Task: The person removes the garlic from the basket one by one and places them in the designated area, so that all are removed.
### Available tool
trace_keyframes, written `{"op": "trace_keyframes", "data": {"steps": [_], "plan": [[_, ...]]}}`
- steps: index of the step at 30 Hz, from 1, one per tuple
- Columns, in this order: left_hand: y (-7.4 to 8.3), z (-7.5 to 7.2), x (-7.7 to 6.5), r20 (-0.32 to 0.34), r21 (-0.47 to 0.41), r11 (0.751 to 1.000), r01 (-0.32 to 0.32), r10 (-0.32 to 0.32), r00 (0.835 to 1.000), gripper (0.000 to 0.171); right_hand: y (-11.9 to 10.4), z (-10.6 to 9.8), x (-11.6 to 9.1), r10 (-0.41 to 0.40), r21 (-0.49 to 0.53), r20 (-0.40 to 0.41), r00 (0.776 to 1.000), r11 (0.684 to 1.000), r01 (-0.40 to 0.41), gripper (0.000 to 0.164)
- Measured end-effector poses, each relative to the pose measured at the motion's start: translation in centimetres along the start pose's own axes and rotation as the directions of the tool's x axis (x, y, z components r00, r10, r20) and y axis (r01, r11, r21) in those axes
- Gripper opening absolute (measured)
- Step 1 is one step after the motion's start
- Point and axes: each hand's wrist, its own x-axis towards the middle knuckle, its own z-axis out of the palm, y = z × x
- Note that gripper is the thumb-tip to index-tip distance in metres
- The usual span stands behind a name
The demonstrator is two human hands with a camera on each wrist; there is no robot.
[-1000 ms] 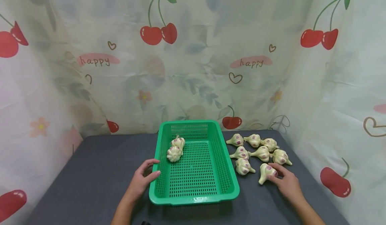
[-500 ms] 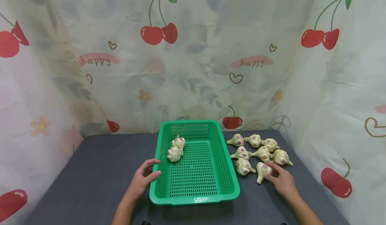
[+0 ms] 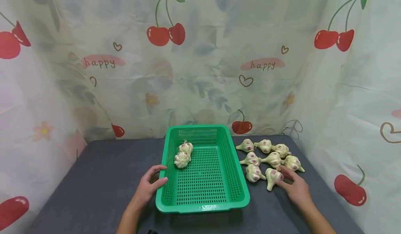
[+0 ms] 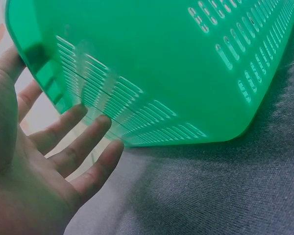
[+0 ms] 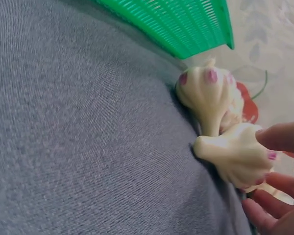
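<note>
A green plastic basket (image 3: 200, 208) with slotted walls stands mid-table, and two garlic bulbs (image 3: 182, 160) lie inside at its left. My left hand (image 3: 147, 185) holds the basket's left rim. Thumb and forefinger reach over the edge, while the other fingers (image 4: 95, 125) lie along the outer wall. To the right of the basket, one garlic bulb (image 3: 273, 177) with purple marks rests on the table, neck toward me. My right hand (image 3: 295, 187) is right at that bulb (image 5: 240, 156), thumb tip on its side and fingers spread loosely past its far side.
Several more garlic bulbs (image 3: 272, 160) sit close together beyond the right hand, in rough rows beside the basket. Dark grey cloth covers the table (image 3: 103, 185). A patterned curtain (image 3: 206, 60) with cherries hangs behind and along both sides.
The garlic bulb by my right hand has shifted left along the table, toward its neighbour. That hand followed it, then drew back slightly to the right with fingers spreading. The left hand stays put.
</note>
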Motion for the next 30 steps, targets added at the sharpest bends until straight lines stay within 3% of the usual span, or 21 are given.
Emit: {"op": "trace_keyframes", "data": {"steps": [8,20,30], "plan": [[0.1,-0.1,0.1,-0.002,0.019,1.000,0.000,0.000,1.000,0.037,-1.8,-0.7,0.0,0.031,0.003,-0.087,0.996,1.000,-0.031,0.052],[0.0,0.2,-0.1,-0.003,0.000,1.000,0.019,-0.019,1.000,0.037,-4.2,-0.8,1.3,-0.054,0.038,-0.145,0.988,0.997,0.061,0.043],[0.0,0.1,-0.1,-0.010,0.001,1.000,0.001,-0.001,1.000,0.037,-7.5,-0.3,4.1,-0.184,0.120,-0.082,0.980,0.974,0.193,0.041]]}}
